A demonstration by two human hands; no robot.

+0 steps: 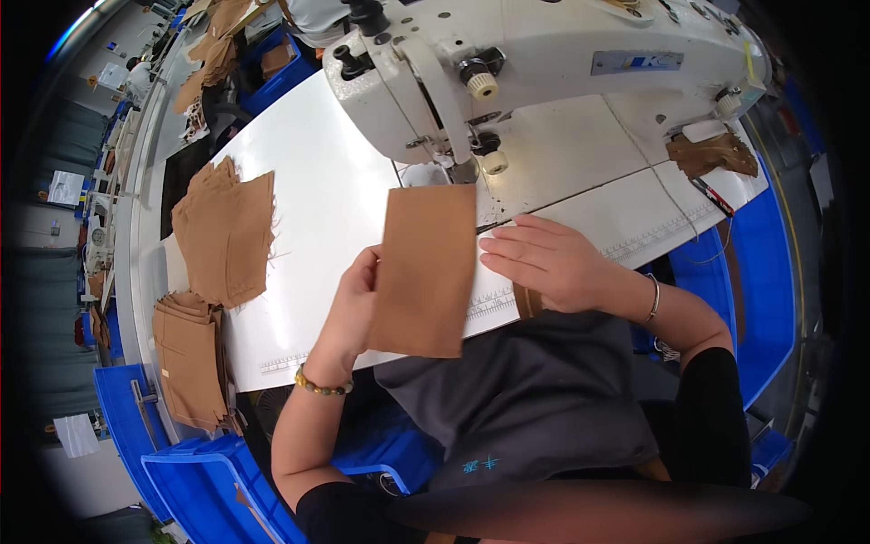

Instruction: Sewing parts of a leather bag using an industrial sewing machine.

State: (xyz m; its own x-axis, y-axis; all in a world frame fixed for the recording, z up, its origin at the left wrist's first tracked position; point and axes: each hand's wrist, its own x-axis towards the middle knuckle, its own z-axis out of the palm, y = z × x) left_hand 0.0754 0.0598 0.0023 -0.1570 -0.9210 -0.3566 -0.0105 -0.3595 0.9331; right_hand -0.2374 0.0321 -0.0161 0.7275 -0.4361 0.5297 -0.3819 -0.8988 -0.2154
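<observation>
My left hand (358, 304) grips the left edge of a brown fabric rectangle (423, 272), whose top edge lies just below the needle area of a white sewing machine (385, 100). My right hand (553, 267) is right of that piece, fingers stretched out flat and fingertips near its edge, with another brown piece (527, 304) partly hidden beneath the hand. Two stacks of brown cut pieces, an upper one (227, 236) and a lower one (186, 363), sit at the left of the white table (317, 163), which has a ruler strip along its front edge.
Brown scraps (711, 154) and a red-and-black tool (714, 195) lie at the table's right end. Several blue bins, one at lower left (195, 490) and one at right (766, 299), surround the table. Another workstation (195, 82) with fabric piles and a person (313, 18) are at upper left.
</observation>
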